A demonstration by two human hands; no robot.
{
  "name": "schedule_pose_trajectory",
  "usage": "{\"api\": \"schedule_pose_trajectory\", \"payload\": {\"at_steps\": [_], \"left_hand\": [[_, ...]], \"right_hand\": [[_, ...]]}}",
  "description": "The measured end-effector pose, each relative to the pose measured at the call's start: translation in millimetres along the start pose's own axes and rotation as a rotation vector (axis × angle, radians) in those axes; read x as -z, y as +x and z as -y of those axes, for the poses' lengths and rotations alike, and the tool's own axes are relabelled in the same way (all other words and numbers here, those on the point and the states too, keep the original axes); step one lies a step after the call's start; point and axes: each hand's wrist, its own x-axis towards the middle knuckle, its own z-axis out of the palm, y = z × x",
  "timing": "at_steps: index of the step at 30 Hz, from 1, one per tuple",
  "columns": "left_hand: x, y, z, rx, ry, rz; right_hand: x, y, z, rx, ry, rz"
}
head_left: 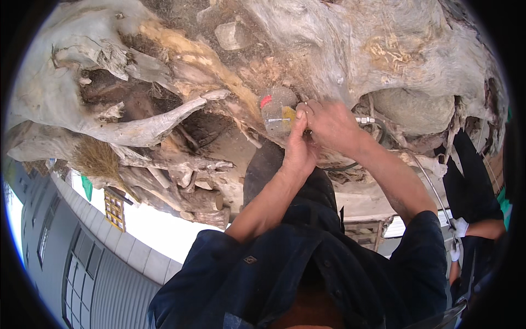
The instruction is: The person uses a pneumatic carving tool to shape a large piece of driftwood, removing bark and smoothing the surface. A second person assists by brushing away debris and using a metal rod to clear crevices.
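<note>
A large weathered tree root [329, 49] with knots and hollows fills the upper view. Both my hands are closed together around a small air grinder with a round, dusty disc [278, 98] bearing red and yellow marks. My right hand [331, 126] wraps over its body, which the fingers mostly hide. From below, my left hand [300, 148] grips it with the thumb up. A metal hose coupling [364, 120] sticks out to the right of my right hand, joined to a dark hose [382, 131]. The disc is close to the wood; whether it touches I cannot tell.
A stone [233, 36] sits in an upper hollow, and a larger rock [413, 111] is wedged at right. Jagged branches [159, 123] jut out at left beside a straw brush [96, 159]. At right, another person's white-gloved hand [459, 227] holds a long metal rod [430, 183].
</note>
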Motion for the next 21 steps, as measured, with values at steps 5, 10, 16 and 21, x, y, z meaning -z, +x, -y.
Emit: {"api": "schedule_pose_trajectory", "payload": {"at_steps": [5, 10, 16, 21], "left_hand": [[6, -6, 9, 0.009, -0.012, -0.032], [13, 0, 20, 0.017, -0.005, 0.007], [7, 1, 1, -0.028, 0.018, -0.022], [9, -4, 10, 0.001, 0.026, -0.061]], "right_hand": [[-8, -8, -2, 0.031, -0.002, 0.039], [-3, -15, 0, -0.007, 0.012, -0.007], [-1, 5, 1, -0.028, 0.050, 0.020], [-11, -8, 1, 0.021, 0.006, -0.011]]}}
